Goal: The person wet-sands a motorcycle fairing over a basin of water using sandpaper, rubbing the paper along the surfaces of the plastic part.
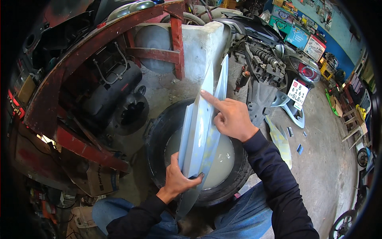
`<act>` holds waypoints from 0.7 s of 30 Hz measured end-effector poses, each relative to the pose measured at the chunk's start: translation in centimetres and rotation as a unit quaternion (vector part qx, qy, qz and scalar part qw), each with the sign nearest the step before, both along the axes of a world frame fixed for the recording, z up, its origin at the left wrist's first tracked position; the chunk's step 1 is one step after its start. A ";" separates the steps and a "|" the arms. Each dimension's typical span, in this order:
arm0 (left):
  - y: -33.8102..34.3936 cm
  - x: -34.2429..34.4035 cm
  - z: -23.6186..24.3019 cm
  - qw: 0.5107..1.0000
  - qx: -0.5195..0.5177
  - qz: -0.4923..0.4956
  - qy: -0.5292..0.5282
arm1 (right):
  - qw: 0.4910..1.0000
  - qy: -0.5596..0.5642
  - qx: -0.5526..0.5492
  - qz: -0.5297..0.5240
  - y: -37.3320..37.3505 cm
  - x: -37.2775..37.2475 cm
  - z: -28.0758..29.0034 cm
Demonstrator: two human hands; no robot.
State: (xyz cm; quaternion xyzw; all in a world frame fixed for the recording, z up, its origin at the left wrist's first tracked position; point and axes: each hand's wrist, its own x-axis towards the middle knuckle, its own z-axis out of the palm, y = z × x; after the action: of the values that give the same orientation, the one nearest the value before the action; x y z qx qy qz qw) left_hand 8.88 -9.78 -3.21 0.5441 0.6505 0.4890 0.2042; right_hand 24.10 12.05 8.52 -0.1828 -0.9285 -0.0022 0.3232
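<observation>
A long, pointed motorcycle body panel [201,127], pale blue-grey with yellowish patches, is held up at a slant, its tip forked in two. Around its lower end my left hand [179,177] is closed, thumb on the right side and fingers on the left. My right hand [232,117] lies against the upper half, index finger stretched out and touching the glossy face; the other fingers are curled and their inner side is hidden. Beneath the panel stands a round black tub [157,171] of cloudy water [223,165].
Left, a dark red wooden frame [175,47] stands by a dark cylindrical tank [119,87]. A partly stripped motorcycle [266,59] is at the far right of the tub. Another patchy panel [280,143] and small blue pieces [299,149] lie on the concrete floor [326,171].
</observation>
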 end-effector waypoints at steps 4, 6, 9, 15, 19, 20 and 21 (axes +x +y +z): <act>0.0 0.0 0.0 1.000 0.000 -0.001 -0.001 | 1.000 -0.003 -0.016 -0.017 0.0 0.1 0.5; 0.1 0.0 -0.2 1.000 0.018 -0.002 0.013 | 1.000 -0.011 -0.022 -0.005 0.3 0.3 0.2; 0.4 -0.1 0.3 0.999 -0.001 -0.006 -0.048 | 0.999 -0.012 -0.030 0.005 0.8 0.6 -0.3; 2.9 -1.0 2.1 0.993 -0.024 0.032 -0.115 | 0.998 0.003 -0.054 0.032 0.5 0.0 -1.7; 4.8 -1.8 1.4 0.992 -0.017 0.067 -0.110 | 0.996 0.004 -0.068 0.061 -0.1 -0.3 -2.8; 5.0 -1.8 1.3 0.993 -0.005 0.064 -0.095 | 0.995 0.002 -0.071 0.063 -0.3 -0.3 -3.0; 5.2 -2.0 1.1 0.993 -0.005 0.065 -0.094 | 0.995 0.001 -0.075 0.067 -0.5 -0.4 -3.1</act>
State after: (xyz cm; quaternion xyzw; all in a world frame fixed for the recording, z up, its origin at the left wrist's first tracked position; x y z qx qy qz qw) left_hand 6.86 -4.58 -2.11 0.4516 0.6647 0.5468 0.2351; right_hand 23.66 11.59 5.42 -0.1438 -0.9358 0.0890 0.3092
